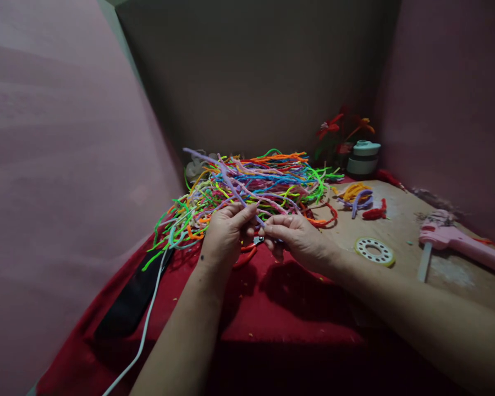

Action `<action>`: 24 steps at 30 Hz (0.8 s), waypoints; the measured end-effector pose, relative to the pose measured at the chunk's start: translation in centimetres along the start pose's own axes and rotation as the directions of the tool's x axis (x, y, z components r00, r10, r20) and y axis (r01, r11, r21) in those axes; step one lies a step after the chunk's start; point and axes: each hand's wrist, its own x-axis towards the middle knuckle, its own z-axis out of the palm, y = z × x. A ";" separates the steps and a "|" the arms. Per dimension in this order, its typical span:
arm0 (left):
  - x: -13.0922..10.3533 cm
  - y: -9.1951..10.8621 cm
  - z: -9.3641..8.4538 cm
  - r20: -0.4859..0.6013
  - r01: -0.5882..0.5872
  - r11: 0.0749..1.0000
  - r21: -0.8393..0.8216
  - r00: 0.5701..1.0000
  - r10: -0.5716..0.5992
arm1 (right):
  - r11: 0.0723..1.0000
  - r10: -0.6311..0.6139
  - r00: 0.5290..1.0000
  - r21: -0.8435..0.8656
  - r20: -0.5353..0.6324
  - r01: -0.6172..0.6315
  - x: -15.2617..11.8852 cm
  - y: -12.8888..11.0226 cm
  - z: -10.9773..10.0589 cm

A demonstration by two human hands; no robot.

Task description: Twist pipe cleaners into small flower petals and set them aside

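Observation:
A purple pipe cleaner [231,186] runs from upper left down to my two hands. My left hand [230,228] pinches it between thumb and fingers. Close beside, my right hand [291,234] grips its lower end, with the fingertips pressed together. Both hands are raised over the red cloth, in front of a big heap of pipe cleaners [268,176] in many colours. Just behind and below the fingers, a small metal-jawed tool with red handles [247,256] is partly hidden by my hands.
Right of the heap, a brown board [338,236] bears a tape roll [374,252], a pink glue gun [449,236] and curled yellow and purple pieces [357,193]. A black phone [127,302] and white cable [148,319] lie left. A teal-lidded jar [363,158] and red flowers [330,126] stand behind.

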 end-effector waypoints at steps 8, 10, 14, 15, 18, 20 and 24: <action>0.0 -0.1 0.1 -0.073 -0.066 0.996 0.060 0.995 0.071 | 1.000 0.002 1.000 -0.025 -0.005 -0.002 0.0 -0.1 0.1; 0.0 -0.1 0.1 -0.078 -0.070 0.996 0.060 0.994 0.074 | 1.000 -0.001 1.000 -0.010 0.007 0.001 -0.1 0.0 0.0; -0.2 -0.1 0.2 -0.089 -0.059 0.995 0.081 0.994 0.066 | 1.000 0.002 1.000 0.007 0.000 -0.002 -0.1 0.2 -0.1; -0.2 -0.1 0.3 -0.091 -0.059 0.994 0.092 0.994 0.067 | 1.000 0.001 1.000 0.004 -0.001 -0.001 -0.1 0.2 -0.1; -0.1 -0.1 0.3 -0.095 -0.070 0.991 0.117 0.992 0.081 | 1.000 -0.010 1.000 0.004 0.008 0.010 0.0 0.2 -0.1; -0.1 -0.1 0.2 -0.091 -0.080 0.989 0.127 0.992 0.092 | 1.000 -0.018 1.000 0.003 0.003 0.018 0.1 0.1 -0.1; -0.1 -0.2 0.1 -0.077 -0.101 0.983 0.150 0.991 0.113 | 1.000 -0.029 0.999 0.006 -0.016 0.030 0.1 -0.1 0.1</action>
